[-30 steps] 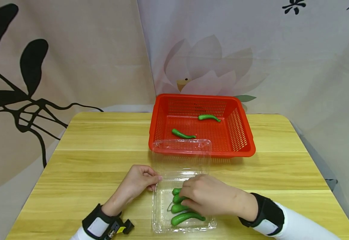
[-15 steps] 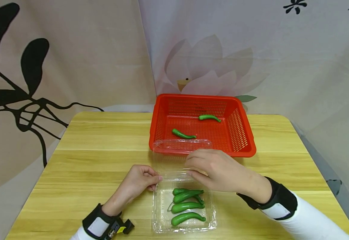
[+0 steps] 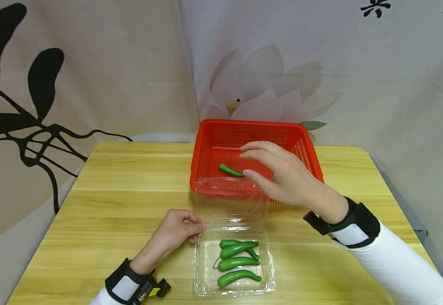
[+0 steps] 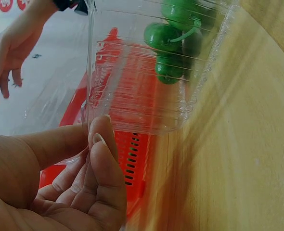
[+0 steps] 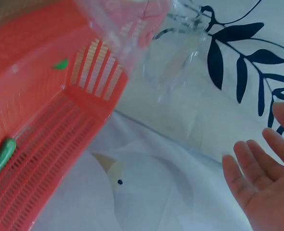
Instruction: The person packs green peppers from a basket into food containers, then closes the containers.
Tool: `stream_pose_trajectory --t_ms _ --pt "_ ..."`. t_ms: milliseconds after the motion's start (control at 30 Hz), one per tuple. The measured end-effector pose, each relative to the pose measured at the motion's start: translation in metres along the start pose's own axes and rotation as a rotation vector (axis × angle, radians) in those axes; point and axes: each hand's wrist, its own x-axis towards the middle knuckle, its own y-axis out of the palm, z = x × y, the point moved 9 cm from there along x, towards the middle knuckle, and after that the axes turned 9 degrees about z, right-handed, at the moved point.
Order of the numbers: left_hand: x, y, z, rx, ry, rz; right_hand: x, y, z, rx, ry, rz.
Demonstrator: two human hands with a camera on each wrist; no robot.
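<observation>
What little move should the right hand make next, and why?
I'd probably lower the right hand and pinch the green pepper near its thumb in the red basket: that hand holds nothing, while the left hand pinches the open clear container, where other peppers lie.

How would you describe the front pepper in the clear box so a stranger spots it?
On the wooden table, find the red basket, then the open clear box on its near side. Of the green peppers inside, the front pepper lies farthest from the basket.
</observation>
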Motion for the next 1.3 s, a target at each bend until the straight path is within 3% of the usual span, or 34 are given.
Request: stream_pose_trajectory --t_ms 267,633,967,1300 --pt "0.001 -0.001 -0.001 0.002 0.002 0.002 0.019 -0.011 -0.038 -0.039 0.147 0.026" --pt "0.001 -0.001 -0.001 0.007 -0.016 -0.007 0.028 0.002 -0.113 -0.071 0.464 0.266" --pt "0.001 -0.001 0.0 0.004 -0.021 -0.012 0.031 0.024 -0.162 -0.11 0.536 0.417" --pt "0.001 0.0 -0.003 0.003 -0.017 -0.006 0.02 0.043 -0.204 -0.076 0.651 0.533"
